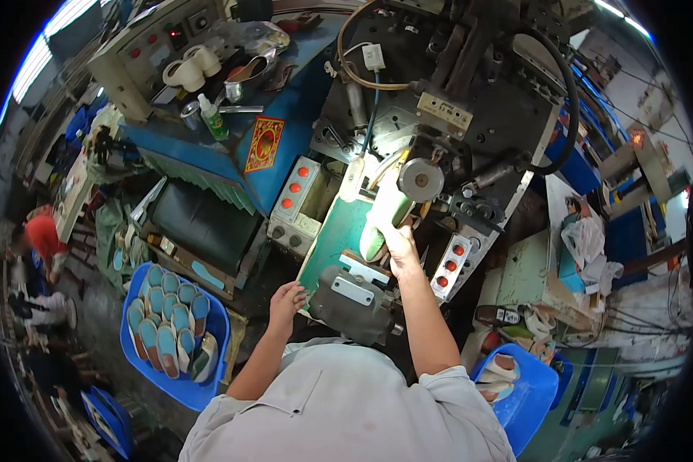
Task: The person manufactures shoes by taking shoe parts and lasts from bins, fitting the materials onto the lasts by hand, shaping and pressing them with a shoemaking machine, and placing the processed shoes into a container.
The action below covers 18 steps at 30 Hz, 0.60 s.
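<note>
My right hand grips a pale green shoe, with the fingers partly hidden behind it. The shoe sits tilted under a bright lamp at the machine, close beside a round metal knob. My left hand is by the lower left edge of a green work tray, its fingers loosely bent and nothing visible in them. A dark padded machine block with a metal plate lies between my two forearms.
On my left, a blue basket holds several shoes with blue insoles. Another blue basket with shoes stands at my right. Red-button panels flank the machine. A spray bottle and tape rolls rest on the blue cabinet.
</note>
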Motion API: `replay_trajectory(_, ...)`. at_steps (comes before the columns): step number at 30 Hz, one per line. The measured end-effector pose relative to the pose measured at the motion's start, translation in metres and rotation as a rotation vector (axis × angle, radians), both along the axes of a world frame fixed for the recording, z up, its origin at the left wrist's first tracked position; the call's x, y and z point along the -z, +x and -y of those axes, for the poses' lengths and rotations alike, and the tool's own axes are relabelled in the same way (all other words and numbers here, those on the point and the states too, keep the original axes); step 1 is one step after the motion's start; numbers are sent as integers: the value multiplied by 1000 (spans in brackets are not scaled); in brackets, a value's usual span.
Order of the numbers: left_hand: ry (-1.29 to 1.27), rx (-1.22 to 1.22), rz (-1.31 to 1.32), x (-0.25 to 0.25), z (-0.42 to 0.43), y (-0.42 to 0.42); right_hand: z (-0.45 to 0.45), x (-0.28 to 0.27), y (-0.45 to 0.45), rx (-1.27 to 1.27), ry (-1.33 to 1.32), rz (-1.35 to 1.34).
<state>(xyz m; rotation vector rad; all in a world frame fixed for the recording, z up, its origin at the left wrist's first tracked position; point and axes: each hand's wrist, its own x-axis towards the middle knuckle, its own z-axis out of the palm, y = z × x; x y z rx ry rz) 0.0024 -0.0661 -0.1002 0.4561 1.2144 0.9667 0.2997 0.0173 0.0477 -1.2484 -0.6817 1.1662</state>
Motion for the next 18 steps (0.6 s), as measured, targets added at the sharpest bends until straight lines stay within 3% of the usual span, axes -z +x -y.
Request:
replay_trajectory(11,84,-229,-154,-34,56,10,-1,-7,0,-58,127,-149)
replay_trajectory(18,101,-237,-174,-19,47,9,-1,-4,13,-179,-24,-82)
